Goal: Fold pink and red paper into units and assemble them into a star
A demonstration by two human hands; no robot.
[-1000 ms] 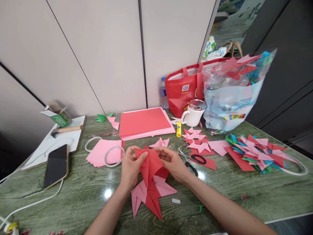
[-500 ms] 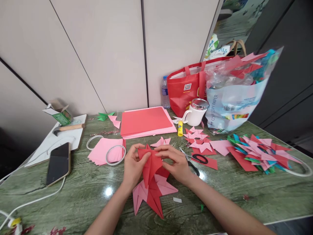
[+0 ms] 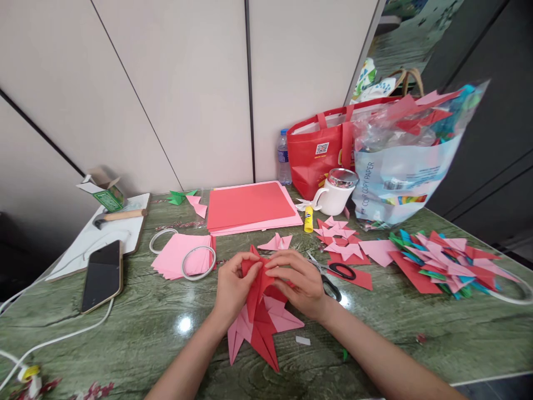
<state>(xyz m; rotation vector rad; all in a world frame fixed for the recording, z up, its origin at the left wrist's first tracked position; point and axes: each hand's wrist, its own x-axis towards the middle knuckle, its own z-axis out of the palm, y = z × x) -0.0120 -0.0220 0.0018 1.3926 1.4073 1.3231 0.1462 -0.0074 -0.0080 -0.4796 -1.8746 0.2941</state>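
Note:
Between my two hands a red folded paper piece [image 3: 259, 283] stands up, with its tip pointing down. My left hand [image 3: 237, 283] pinches its left side between thumb and fingers. Fingers of my right hand [image 3: 302, 283] close on its right side; the fingertips partly hide the paper. Just below lies a pink and red folded paper star [image 3: 264, 336], its points spread on the table. Whether the held piece is joined to the star, I cannot tell. Black-handled scissors [image 3: 333, 275] lie beside my right hand. A small white strip [image 3: 303, 340] rests right of the star.
Pink paper squares [image 3: 177, 253] with a white ring [image 3: 199, 263] lie at left, near a phone [image 3: 102, 275] and hammer [image 3: 120, 215]. Behind are red sheets [image 3: 250, 205], a glue stick [image 3: 308, 219] and a mug [image 3: 336, 191]. Folded pieces [image 3: 449, 258] are heaped right.
The upper red paper has been folded narrower between my fingers. My right hand has moved slightly inward over it. The whole view has shifted a little.

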